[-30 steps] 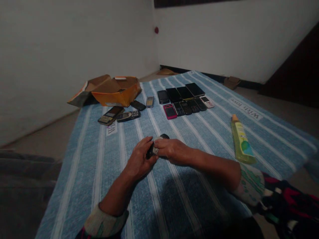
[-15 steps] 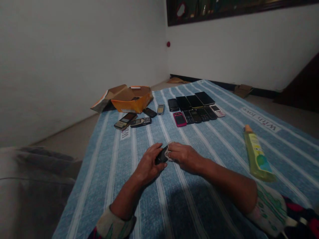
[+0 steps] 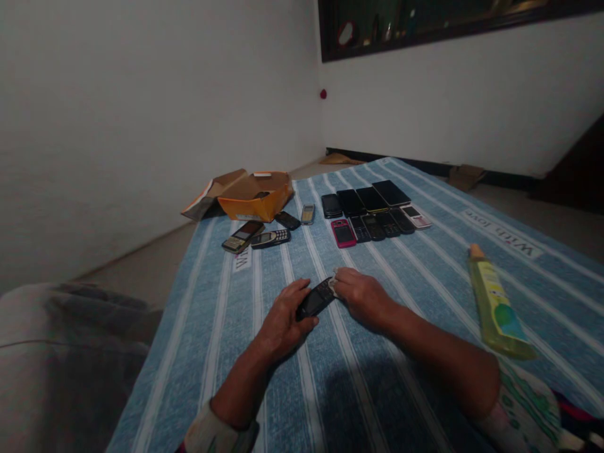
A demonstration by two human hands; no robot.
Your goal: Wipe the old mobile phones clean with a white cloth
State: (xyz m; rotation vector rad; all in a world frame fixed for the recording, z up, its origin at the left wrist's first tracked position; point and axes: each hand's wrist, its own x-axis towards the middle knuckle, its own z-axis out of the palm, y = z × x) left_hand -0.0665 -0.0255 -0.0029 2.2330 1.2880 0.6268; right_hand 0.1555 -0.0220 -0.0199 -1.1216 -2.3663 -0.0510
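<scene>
A black keypad phone (image 3: 315, 300) is tilted above the striped cloth, gripped at its near left end by my left hand (image 3: 285, 314), thumb on one side and fingers on the other. My right hand (image 3: 361, 296) is closed around a small whitish cloth (image 3: 333, 286) and presses it to the phone's far right end. Most of the cloth is hidden under the fingers. The phone's screen and part of its keypad face up.
Phones in two rows include a pink phone (image 3: 343, 233) and a large black phone (image 3: 391, 193). Several loose phones, one a grey keypad phone (image 3: 270, 238), lie by an open orange box (image 3: 255, 207). A bottle of yellow-green liquid (image 3: 500, 308) lies right on the striped cloth (image 3: 189, 352).
My right hand has slid the cloth rightward to the phone's far end, uncovering the screen and keys. My left hand keeps its grip. The view has shifted slightly.
</scene>
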